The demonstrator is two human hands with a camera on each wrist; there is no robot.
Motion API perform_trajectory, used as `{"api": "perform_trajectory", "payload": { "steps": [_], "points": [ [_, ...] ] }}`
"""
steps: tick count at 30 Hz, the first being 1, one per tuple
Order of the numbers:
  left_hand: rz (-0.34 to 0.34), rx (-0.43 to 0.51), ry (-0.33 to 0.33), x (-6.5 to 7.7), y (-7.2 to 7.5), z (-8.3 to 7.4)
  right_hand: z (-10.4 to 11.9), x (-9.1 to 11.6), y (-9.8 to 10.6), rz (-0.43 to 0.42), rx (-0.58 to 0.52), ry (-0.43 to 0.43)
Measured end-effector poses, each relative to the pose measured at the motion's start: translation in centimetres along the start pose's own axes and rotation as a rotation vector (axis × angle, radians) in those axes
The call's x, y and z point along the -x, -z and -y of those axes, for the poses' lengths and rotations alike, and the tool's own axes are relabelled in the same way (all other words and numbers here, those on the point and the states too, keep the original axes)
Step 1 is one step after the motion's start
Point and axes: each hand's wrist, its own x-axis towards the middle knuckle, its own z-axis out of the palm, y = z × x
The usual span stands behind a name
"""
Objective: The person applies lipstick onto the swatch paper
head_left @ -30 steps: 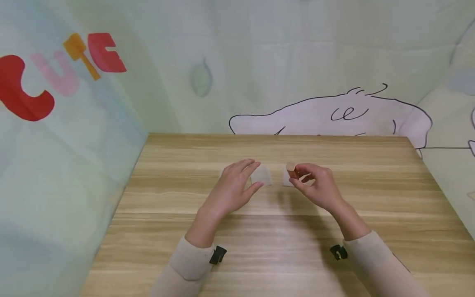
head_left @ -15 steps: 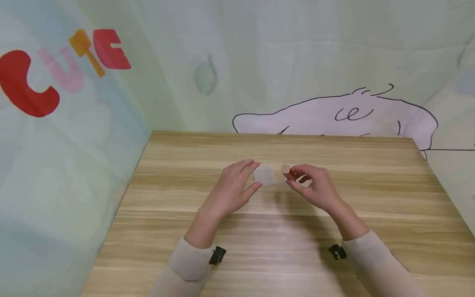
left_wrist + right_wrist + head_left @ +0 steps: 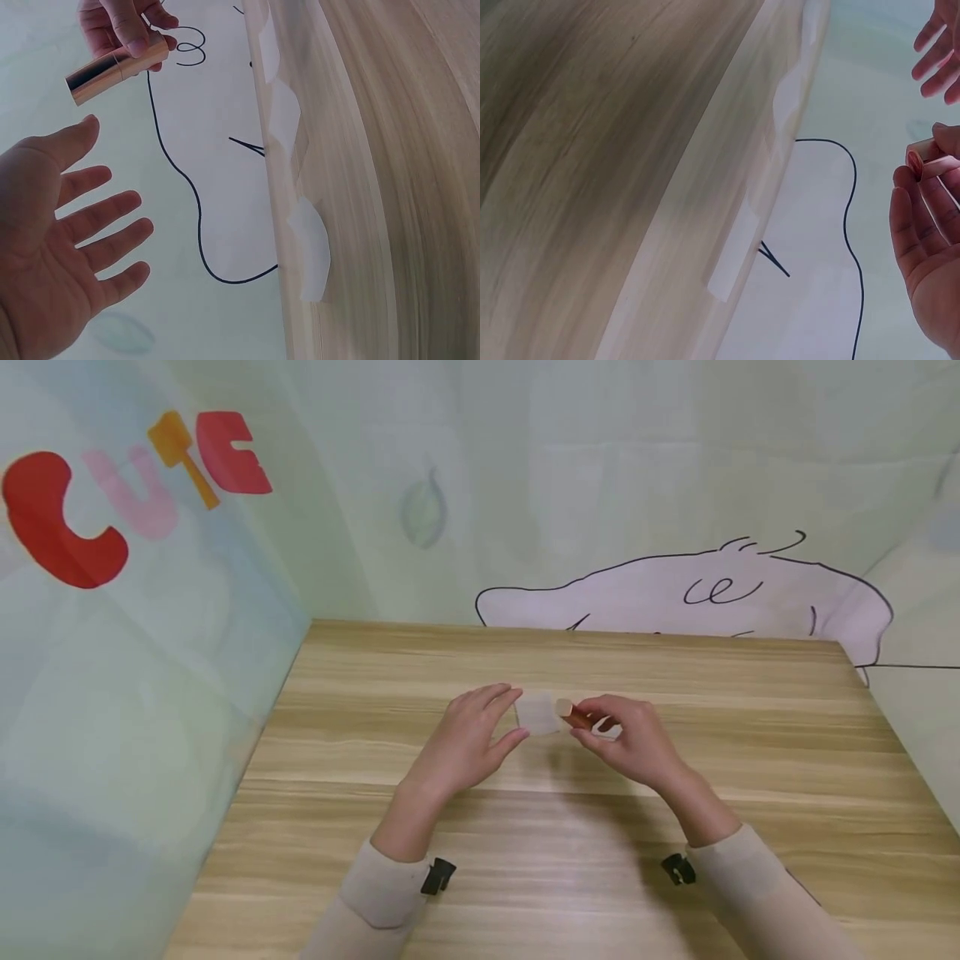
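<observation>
A shiny rose-gold lipstick tube is pinched between the thumb and fingers of my right hand. It is raised above the table and tilted, its flat pale end pointing toward my left hand. In the left wrist view a seam crosses the tube near its middle. My left hand holds nothing; its fingers are spread, the palm facing the tube. Between the hands a thin white square pad lies on the table. Fingers partly cover the tube in the right wrist view.
Three white pads, one of them a curved piece, lie in a row on the wood-grain table. Behind the table hangs a pale printed cloth with a cartoon outline; another side at left bears large coloured letters.
My right hand has moved left with the lipstick tube, bringing it closer to my left hand, and the tube leans more. The left hand has hardly moved. The head view has shifted slightly.
</observation>
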Motion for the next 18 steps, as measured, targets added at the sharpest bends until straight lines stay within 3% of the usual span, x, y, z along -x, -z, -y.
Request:
{"api": "perform_trajectory", "payload": {
  "steps": [11, 18],
  "points": [
    [-0.016, 0.012, -0.003, 0.4, -0.1, 0.6, 0.9, -0.7, -0.6, 0.047, 0.09, 0.081],
    [-0.002, 0.008, 0.006, 0.7, 0.0, 0.7, 1.4, -0.9, -1.0, 0.092, 0.119, 0.084]
  ]
}}
